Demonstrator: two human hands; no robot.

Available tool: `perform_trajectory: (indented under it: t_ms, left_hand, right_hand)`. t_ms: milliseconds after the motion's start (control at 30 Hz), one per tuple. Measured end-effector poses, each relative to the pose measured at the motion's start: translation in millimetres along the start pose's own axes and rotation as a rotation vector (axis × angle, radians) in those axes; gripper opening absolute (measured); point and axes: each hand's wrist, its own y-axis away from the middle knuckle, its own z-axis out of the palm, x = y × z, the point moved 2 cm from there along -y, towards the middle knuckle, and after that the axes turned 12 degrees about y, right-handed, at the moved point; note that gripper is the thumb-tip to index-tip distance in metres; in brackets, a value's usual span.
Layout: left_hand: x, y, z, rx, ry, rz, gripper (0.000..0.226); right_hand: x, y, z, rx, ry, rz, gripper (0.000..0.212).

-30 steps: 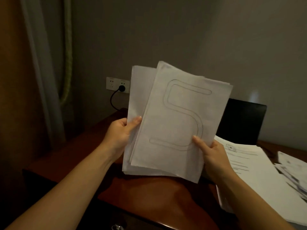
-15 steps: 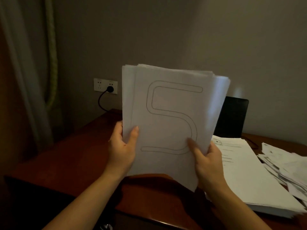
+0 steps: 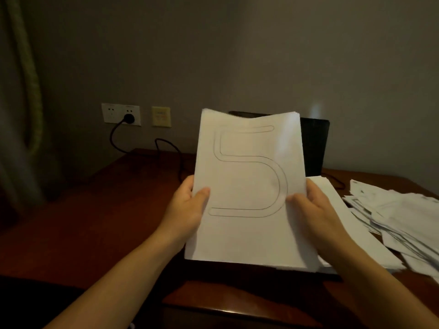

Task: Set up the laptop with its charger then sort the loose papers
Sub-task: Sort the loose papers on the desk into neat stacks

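Reaching in from the bottom edge, two bare forearms meet at a stack of papers (image 3: 247, 233) held upright over the near part of the wooden desk (image 3: 95, 210). The left hand (image 3: 187, 207) grips the stack's left edge, thumb curled over the front and fingers out of sight behind it. The right hand (image 3: 313, 210) grips the right edge the same way, with the thumb on the front sheet. That sheet bears a large outlined numeral 5. Just right of the right hand a flat pile of sheets (image 3: 337, 200) lies on the desk, and beyond it a loose heap of papers (image 3: 394, 217) spreads untidily toward the right edge. Behind the held stack stands the laptop (image 3: 314, 146) — dark screen upright, mostly hidden by the paper. A black charger cable (image 3: 171, 150) runs along the back of the desk up to a plug (image 3: 129, 119) seated in the white wall socket (image 3: 111, 113). A yellowish plate (image 3: 161, 116) sits beside the socket, and a curtain (image 3: 14, 91) hangs far left.
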Motion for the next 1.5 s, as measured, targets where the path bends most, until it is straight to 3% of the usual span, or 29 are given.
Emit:
perform_trajectory:
  t_ms: [167,333,500,633,800,1000,1133,1233,1433,1500]
  left_hand:
    - [-10,-8,48,-0.143,0.054,-0.009,0.079]
    - [-28,-10,92,-0.203,-0.171,0.064,0.035]
    - [-45,-16,117,-0.256,-0.486,0.194,0.030]
    - [-68,-13,121,-0.277,-0.733,0.192,0.023]
    - [-73,-9,116,-0.219,-0.805,0.250,0.019]
    - [-76,-6,119,-0.361,-0.873,0.219,0.033]
    - [-78,-8,119,-0.350,-0.888,0.208,0.032]
    - [-78,-9,117,-0.367,-0.889,0.194,0.045]
    - [-74,-9,117,-0.378,-0.893,0.191,0.051]
    - [-74,-8,116,-0.386,-0.892,0.187,0.049]
  right_hand:
    - [22,-6,-57,0.084,0.055,0.103,0.016]
    - [52,-8,-93,0.115,0.263,0.183,0.016]
    - [69,-9,-119,0.101,0.471,0.194,0.034]
    - [83,-5,-125,0.059,0.684,0.221,0.048]
    - [93,3,-127,-0.042,0.795,0.332,0.060]
    - [90,5,-145,-0.181,0.707,0.506,0.068]
    - [91,0,-150,-0.241,0.572,0.654,0.053]
    - [98,-3,-148,-0.242,0.571,0.730,0.047]
    - [102,1,-143,-0.237,0.365,0.720,0.064]
    - [94,1,-141,-0.273,0.236,0.678,0.060]
